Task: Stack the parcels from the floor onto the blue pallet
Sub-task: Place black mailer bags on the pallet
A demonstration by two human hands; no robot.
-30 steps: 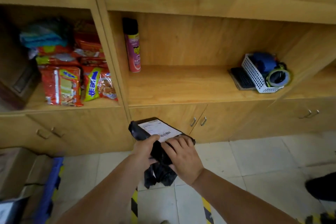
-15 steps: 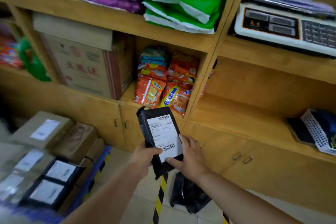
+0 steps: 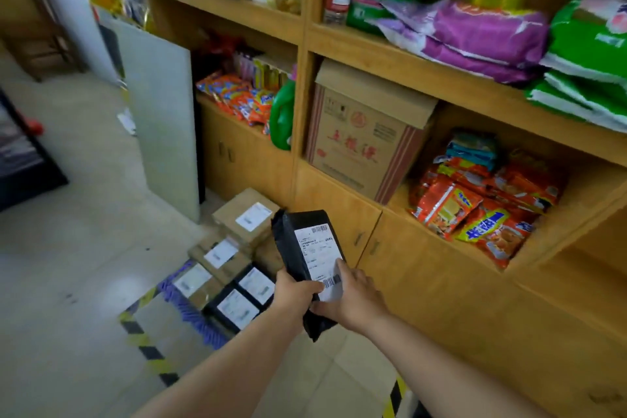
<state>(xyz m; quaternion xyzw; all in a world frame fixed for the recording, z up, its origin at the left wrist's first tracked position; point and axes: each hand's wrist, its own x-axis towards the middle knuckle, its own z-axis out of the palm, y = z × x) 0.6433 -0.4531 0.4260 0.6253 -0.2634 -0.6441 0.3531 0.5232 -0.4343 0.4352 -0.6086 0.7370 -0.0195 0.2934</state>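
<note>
One view only, so nothing is being shared between cameras. Your head camera is looking forward and down from standing height, angling left along the wooden shelving (image 3: pixel 373 54). Your forearms are entering from the bottom edge, close to the lens. The floor (image 3: pixel 68 248) is filling the left side; wide-angle bending is showing at the frame edges.

A tall wooden shelf unit (image 3: pixel 400 54) fills the right side, cabinet doors along its base. Left of it leans a pale grey panel (image 3: pixel 163 119). Glossy light floor tiles (image 3: pixel 74 248) spread before it, crossed by yellow-black hazard tape (image 3: pixel 146 346).
</note>
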